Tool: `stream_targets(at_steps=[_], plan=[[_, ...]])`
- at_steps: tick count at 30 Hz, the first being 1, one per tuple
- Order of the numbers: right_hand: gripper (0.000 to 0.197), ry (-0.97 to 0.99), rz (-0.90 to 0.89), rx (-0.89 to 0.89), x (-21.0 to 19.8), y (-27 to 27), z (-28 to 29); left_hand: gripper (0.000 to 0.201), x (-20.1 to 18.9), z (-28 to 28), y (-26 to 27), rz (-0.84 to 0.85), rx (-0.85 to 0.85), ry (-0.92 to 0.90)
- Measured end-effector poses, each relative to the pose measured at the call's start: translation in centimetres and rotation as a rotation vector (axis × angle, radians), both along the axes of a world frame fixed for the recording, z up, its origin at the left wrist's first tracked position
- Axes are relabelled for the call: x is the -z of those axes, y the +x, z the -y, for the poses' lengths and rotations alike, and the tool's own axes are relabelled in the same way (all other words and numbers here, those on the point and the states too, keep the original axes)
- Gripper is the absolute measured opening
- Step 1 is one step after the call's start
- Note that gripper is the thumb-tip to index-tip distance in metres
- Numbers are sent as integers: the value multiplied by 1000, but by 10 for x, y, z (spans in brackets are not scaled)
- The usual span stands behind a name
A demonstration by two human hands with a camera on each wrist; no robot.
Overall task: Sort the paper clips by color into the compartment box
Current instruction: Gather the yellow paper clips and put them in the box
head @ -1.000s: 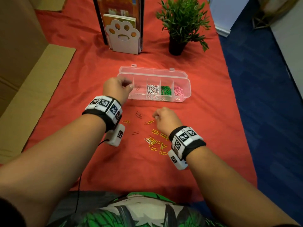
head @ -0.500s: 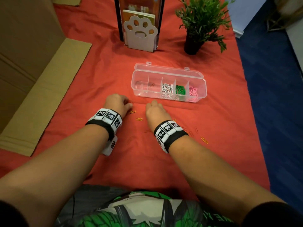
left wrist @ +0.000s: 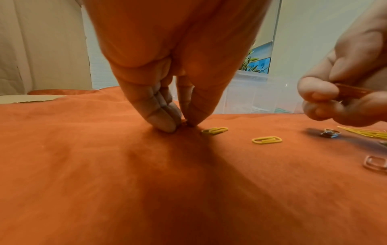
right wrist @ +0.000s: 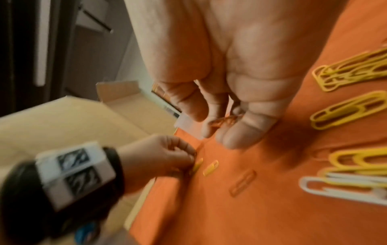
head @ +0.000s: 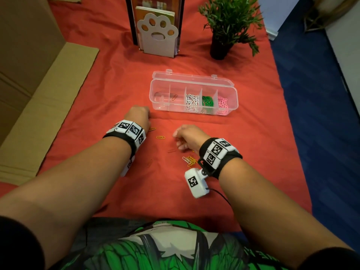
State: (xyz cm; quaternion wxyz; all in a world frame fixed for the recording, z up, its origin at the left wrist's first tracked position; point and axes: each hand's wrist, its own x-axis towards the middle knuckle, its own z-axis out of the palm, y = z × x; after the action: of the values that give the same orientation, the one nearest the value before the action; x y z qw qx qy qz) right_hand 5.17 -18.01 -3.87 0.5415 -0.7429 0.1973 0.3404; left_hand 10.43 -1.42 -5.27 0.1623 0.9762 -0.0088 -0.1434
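The clear compartment box (head: 155, 90) lies open on the red cloth, with one red clip (head: 174, 97) in its second cell, then white clips (head: 191, 102), green clips (head: 207, 101) and pink clips (head: 222, 102). My left hand (left wrist: 183, 125) is left of and nearer than the box. Its fingertips press down on the cloth and pinch a small red clip there. My right hand (right wrist: 220, 126) hovers just above the cloth and pinches a red paper clip (right wrist: 225, 120) between thumb and fingers. Two yellow clips (head: 160, 137) lie between the hands, and another red clip (head: 171, 151) lies nearer me.
A bunch of yellow clips with one white clip (head: 190, 160) lies by my right wrist. A paw-shaped book stand (head: 157, 34) and a potted plant (head: 226, 26) stand behind the box. Cardboard (head: 48, 94) borders the cloth on the left; the table's right edge drops to blue floor.
My left hand has come back from the box's left cells down to the cloth. My right hand has risen off the cloth with a red clip between its fingers.
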Motion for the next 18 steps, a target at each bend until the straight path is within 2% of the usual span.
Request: stream_targets(at_steps=[1,4,5,7,9,14,16,18], plan=[[20,-90,45,-98,0,-5,0,24,0,0,-1,12,7,6],[10,-526,313,-491,8,-21,-5,23,2,-2,-1,37,76,59],[17,-624,383,-574,10,-28,-8,24,3,-2,-1,42,105,85],[29,-767,516,-673,12,-42,-17,25,2,-1,1,29,150,142],[29,-863,623,-702,11,-50,-25,26,0,1,1,2,191,191],[38,-912,653,-761,12,-53,-29,25,-1,3,-1,15,257,260],[33,-814,568,-744,12,-47,-24,26,-3,1,-2,20,219,202],[24,-640,432,-617,10,-38,-14,28,-5,-3,-6,22,142,81]])
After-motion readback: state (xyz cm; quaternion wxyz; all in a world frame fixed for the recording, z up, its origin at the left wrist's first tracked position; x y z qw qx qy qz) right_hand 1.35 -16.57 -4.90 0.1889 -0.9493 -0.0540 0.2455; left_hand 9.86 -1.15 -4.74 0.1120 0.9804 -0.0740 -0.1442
